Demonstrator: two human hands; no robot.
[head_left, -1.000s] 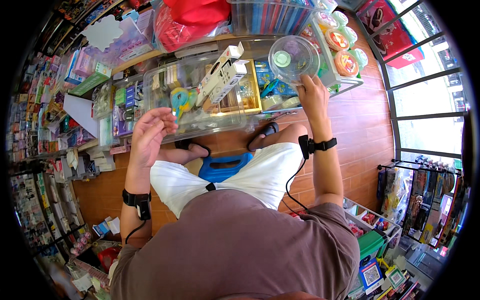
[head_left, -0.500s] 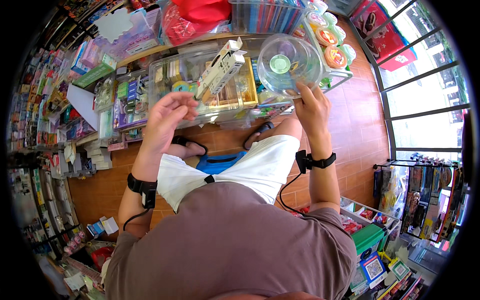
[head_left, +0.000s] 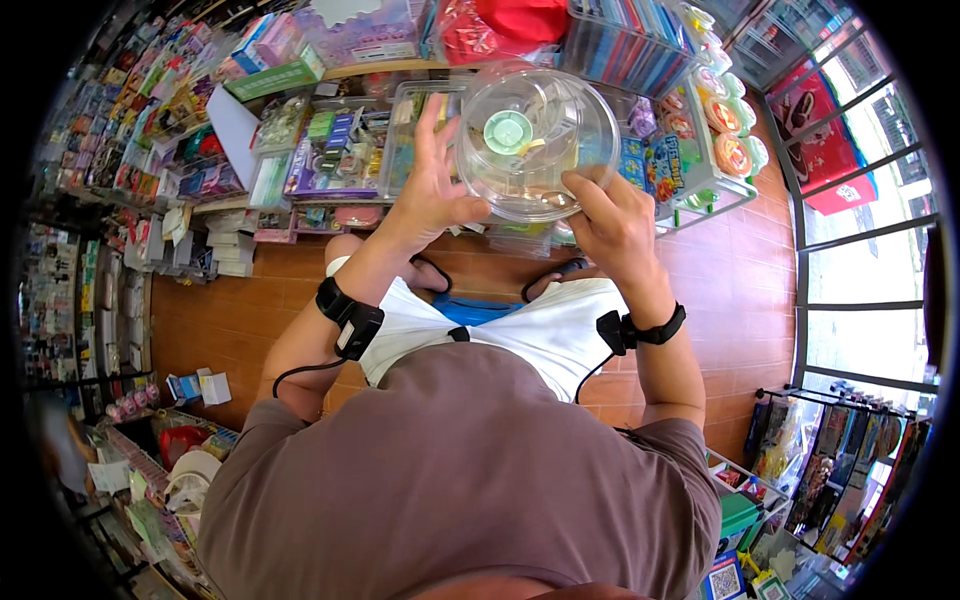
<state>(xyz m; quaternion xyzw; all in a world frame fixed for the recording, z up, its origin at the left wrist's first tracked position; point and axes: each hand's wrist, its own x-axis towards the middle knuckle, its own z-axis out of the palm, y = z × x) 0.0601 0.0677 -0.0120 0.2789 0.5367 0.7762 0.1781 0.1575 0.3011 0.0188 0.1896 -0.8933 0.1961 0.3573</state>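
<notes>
A round, clear plastic tub point(head_left: 548, 185) is held up in front of me, above the display counter. Through its wall shows a pale green round piece point(head_left: 508, 132); whether that is inside or part of the tub I cannot tell. My right hand point(head_left: 615, 222) grips the tub's near right rim, thumb and fingers closed on it. At the tub's left side is my left hand point(head_left: 432, 195), fingers stretched upward and thumb out under the rim. It lies against or very close to the wall; contact is not certain.
Behind the tub stand a clear bin of thin coloured booklets point(head_left: 630, 45) and a red plastic-wrapped item point(head_left: 505, 30). Boxed goods point(head_left: 345, 150) fill trays to the left. Several round lidded cups point(head_left: 727, 115) line the right end. Glass panes point(head_left: 860, 265) stand at far right.
The tub has moved left and nearer my left hand, still in my right hand. My left hand has spread its fingers beside it. My view has shifted; the white patterned carton no longer shows.
</notes>
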